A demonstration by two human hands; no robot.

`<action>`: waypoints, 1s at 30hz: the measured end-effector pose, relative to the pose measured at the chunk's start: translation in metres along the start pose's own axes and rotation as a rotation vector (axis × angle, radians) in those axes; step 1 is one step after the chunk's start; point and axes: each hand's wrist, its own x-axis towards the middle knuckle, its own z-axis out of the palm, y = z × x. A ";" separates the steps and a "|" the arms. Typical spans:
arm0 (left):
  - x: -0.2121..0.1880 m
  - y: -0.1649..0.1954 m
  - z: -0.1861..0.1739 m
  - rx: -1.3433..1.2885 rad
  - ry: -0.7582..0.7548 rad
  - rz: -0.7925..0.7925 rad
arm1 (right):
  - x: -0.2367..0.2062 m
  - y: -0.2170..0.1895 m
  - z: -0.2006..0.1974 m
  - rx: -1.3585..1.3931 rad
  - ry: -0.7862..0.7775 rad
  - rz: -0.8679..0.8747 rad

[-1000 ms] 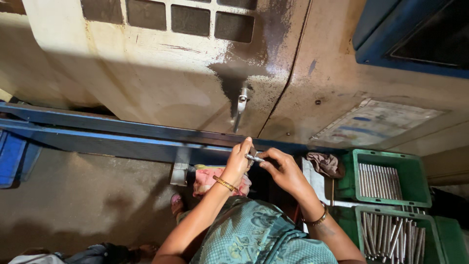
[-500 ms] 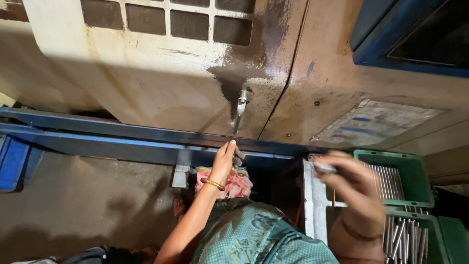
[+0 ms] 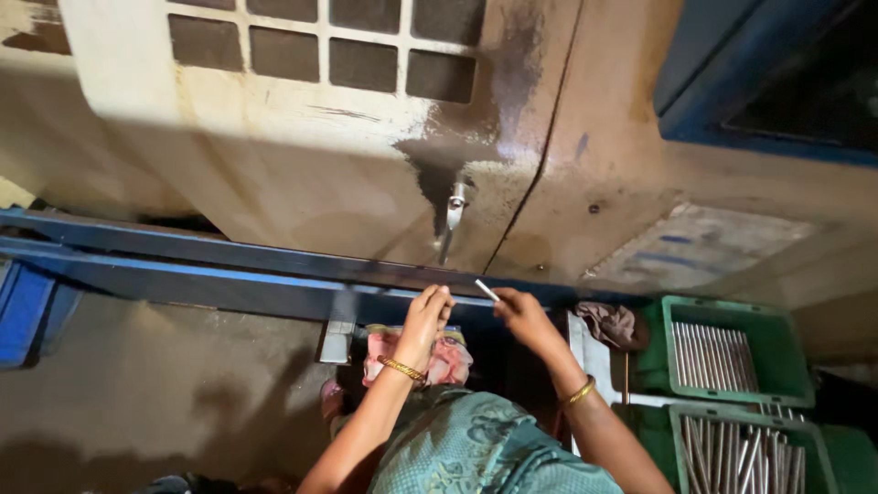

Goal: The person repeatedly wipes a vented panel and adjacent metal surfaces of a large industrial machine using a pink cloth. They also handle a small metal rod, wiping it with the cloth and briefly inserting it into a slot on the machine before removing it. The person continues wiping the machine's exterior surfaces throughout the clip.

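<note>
Your right hand (image 3: 523,313) pinches a short metal rod (image 3: 487,290), fingers clamped on its near end; it looks stiff, light, slippery. Your left hand (image 3: 428,311) rests curled on the blue rail (image 3: 229,279).

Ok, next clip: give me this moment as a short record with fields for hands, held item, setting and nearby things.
Left hand: left hand rests at the edge of the blue rail, fingers curled; I cannot tell if it grips anything.
Right hand: right hand pinches a short metal rod at the rail.
Setting: worn cream machine panel with a small metal handle.
Nearby: two green crates, upper crate and lower crate, holding metal rods; a pink cloth; a dark rag.
</note>
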 end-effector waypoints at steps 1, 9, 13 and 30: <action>-0.004 0.005 0.004 0.052 0.016 -0.001 | -0.001 0.002 0.003 0.181 -0.045 -0.037; -0.062 0.080 0.053 0.439 -0.154 0.569 | -0.032 -0.045 -0.002 0.335 -0.038 -0.603; -0.092 0.106 0.065 0.766 -0.135 0.636 | -0.038 -0.059 -0.004 0.367 -0.120 -0.756; -0.109 0.110 0.066 0.819 -0.117 0.829 | -0.043 -0.064 0.009 0.309 -0.138 -0.828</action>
